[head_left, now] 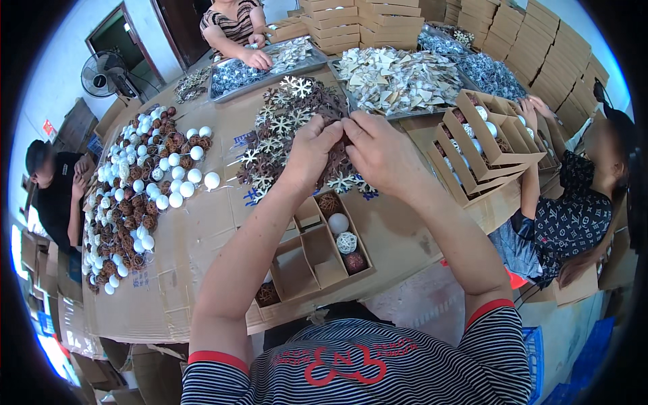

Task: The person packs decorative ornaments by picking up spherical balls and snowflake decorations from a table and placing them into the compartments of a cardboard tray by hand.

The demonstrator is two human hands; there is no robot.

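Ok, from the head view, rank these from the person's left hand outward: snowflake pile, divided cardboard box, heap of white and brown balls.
From the left hand:
1. Snowflake pile, right under the fingers.
2. Divided cardboard box, just below, nearer the person.
3. Heap of white and brown balls, far left on the table.

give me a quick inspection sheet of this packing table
surface: cardboard-covered table.
job's things: pile of brown and white snowflake ornaments; divided cardboard box below it holding a few ball ornaments.
clutter: heap of white and brown balls on the left; metal trays of star pieces; another divided box on the right.
hands: left hand and right hand both pinch snowflakes at the pile's edge.
cables: nothing seen.
surroundings: three other people seated around; stacked cartons behind; a fan at far left.
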